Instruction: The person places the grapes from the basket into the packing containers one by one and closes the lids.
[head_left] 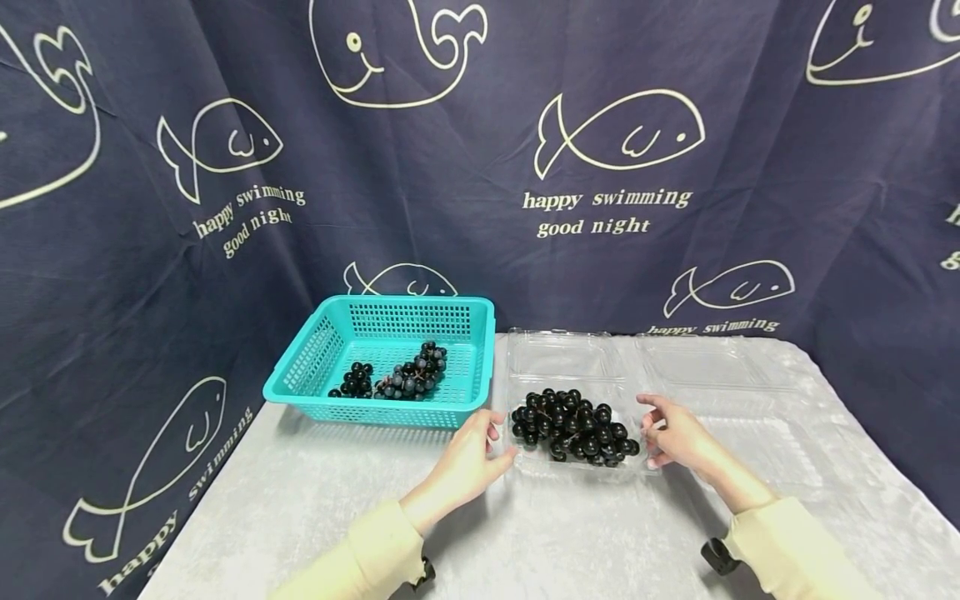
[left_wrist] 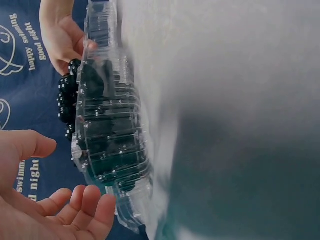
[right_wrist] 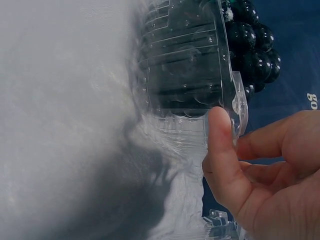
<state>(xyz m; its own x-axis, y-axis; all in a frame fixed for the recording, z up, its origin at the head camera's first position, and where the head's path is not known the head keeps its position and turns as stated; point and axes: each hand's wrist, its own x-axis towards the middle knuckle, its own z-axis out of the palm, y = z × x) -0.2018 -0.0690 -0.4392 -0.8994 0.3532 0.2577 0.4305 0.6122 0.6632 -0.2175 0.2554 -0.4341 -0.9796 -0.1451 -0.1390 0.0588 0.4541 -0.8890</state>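
A clear plastic clamshell container [head_left: 525, 463], its lid [head_left: 558, 358] folded back, holds a heaped bunch of black grapes [head_left: 573, 425]. My left hand [head_left: 468, 454] is at the container's left side, thumb and fingers spread apart. In the left wrist view, the fingers [left_wrist: 90, 205] of that hand are loosely bent beside the container wall, with nothing between them and the thumb. At the front right corner, my right hand [head_left: 678, 437] pinches the container's rim between thumb and fingers, as the right wrist view shows.
A turquoise plastic basket [head_left: 300, 402] with more dark grapes [head_left: 412, 375] stands to the left. Another open clear container [head_left: 780, 425] lies to the right, behind the right hand. A navy curtain [head_left: 465, 233] with fish drawings hangs behind the grey-covered table [head_left: 555, 542].
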